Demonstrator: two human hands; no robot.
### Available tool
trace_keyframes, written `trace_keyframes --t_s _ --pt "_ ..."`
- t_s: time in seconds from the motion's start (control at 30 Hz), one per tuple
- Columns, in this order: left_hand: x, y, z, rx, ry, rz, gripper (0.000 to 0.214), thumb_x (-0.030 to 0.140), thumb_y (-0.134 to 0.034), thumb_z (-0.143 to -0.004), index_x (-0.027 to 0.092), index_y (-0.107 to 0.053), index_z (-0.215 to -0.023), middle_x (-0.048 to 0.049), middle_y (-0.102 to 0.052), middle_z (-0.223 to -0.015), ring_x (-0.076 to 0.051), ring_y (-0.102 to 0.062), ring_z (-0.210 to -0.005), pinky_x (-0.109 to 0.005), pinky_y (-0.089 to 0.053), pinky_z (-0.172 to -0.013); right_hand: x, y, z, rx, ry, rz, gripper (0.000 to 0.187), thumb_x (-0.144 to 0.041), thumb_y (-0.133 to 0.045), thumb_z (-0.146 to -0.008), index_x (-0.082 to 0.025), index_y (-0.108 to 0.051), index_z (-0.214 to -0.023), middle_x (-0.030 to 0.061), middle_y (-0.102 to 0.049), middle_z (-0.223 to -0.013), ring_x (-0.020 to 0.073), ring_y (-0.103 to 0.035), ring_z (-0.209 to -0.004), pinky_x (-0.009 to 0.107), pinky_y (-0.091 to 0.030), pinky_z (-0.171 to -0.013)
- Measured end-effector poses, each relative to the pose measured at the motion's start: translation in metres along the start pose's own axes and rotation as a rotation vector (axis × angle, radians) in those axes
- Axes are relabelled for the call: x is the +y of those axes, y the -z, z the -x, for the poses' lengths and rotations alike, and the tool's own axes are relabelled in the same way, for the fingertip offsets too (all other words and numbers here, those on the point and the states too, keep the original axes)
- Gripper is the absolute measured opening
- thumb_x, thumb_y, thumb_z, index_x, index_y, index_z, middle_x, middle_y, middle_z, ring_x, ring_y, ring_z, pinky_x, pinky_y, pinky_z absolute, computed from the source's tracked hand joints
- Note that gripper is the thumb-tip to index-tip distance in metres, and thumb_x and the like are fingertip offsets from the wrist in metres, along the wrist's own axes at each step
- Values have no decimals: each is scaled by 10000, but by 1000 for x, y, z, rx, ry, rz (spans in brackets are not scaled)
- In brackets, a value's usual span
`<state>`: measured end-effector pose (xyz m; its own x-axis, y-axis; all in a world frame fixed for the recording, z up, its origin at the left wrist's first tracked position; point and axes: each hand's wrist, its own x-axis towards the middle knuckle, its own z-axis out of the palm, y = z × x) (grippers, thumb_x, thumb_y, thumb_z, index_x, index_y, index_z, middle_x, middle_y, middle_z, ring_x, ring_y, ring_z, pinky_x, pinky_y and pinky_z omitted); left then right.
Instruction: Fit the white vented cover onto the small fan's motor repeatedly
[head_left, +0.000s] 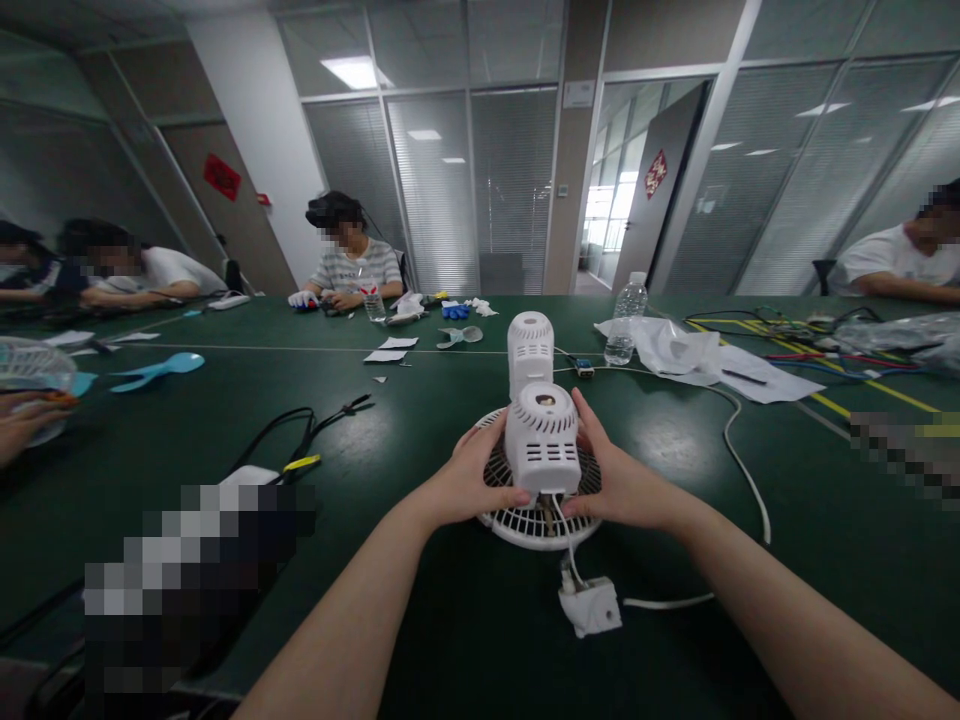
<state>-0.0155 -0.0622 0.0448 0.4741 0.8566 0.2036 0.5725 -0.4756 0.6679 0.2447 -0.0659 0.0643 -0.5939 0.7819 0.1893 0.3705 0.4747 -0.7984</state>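
Observation:
Both my hands grip a white fan motor housing (541, 436) that sits on a round white fan grille (536, 520) lying flat on the dark green table (420, 590). My left hand (471, 478) wraps its left side, thumb across the front. My right hand (616, 475) holds the right side, fingers closed against it. A white cord runs from the housing down to a small white switch box (594, 606) near me. A second white motor housing (530, 350) stands upright just behind.
A water bottle (625, 320), plastic bags and papers (697, 355) and coloured wires (817, 345) lie to the right. Black cables (300, 430) and a blue fan blade (161, 370) lie on the left. Other people sit around the table's far and side edges.

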Motion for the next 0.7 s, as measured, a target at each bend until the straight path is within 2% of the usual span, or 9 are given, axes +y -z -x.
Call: trace_keyframes --t_s 0.17,0.37,0.5,0.53,0.6,0.7 --pt "-2 0 1 25 -21 31 1136 609 -769 -674 210 -167 -1551 -126 -252 -1605 -373 -211 -1473 -573 -161 -1205 5 -7 -3 39 -30 56 1420 -293 -852 -646 -316 287 -1493 150 -183 -1625 356 -273 -1462 610 -197 -1170" --pt "-7 -1 2 41 -58 117 1148 557 -812 -648 244 -174 -1549 -131 -276 -1590 -375 -232 -1467 -600 -171 -1194 5 -8 -5 66 19 107 1360 -293 -838 -646 -309 193 -1532 143 -213 -1617 366 -282 -1456 600 -205 -1169" --pt "-19 0 -1 40 -104 238 1196 539 -820 -654 265 -88 -1560 -129 -274 -1594 -358 -278 -1457 -561 -214 -1194 3 -7 -5 75 43 118 1349 -312 -840 -645 -305 169 -1541 145 -279 -1591 367 -335 -1429 588 -228 -1163" --pt "-24 1 -3 51 -112 294 1157 539 -785 -701 261 -62 -1561 -131 -302 -1582 -338 -305 -1449 -536 -236 -1192 3 -6 -5 78 42 118 1358 -312 -843 -642 -301 177 -1539 147 -299 -1582 363 -349 -1423 582 -236 -1162" --pt "-35 2 -7 178 -91 363 941 540 -629 -849 242 -82 -1555 -135 -367 -1549 -292 -356 -1430 -495 -287 -1177 3 -4 -5 77 42 111 1371 -315 -848 -637 -292 186 -1537 150 -327 -1567 358 -367 -1413 573 -243 -1162" --pt "-50 3 -10 366 86 254 656 468 -454 -959 229 -207 -1518 -123 -488 -1459 -238 -511 -1312 -435 -418 -1087 1 2 -3 55 17 89 1366 -323 -844 -643 -280 188 -1536 156 -373 -1540 356 -402 -1391 574 -263 -1151"
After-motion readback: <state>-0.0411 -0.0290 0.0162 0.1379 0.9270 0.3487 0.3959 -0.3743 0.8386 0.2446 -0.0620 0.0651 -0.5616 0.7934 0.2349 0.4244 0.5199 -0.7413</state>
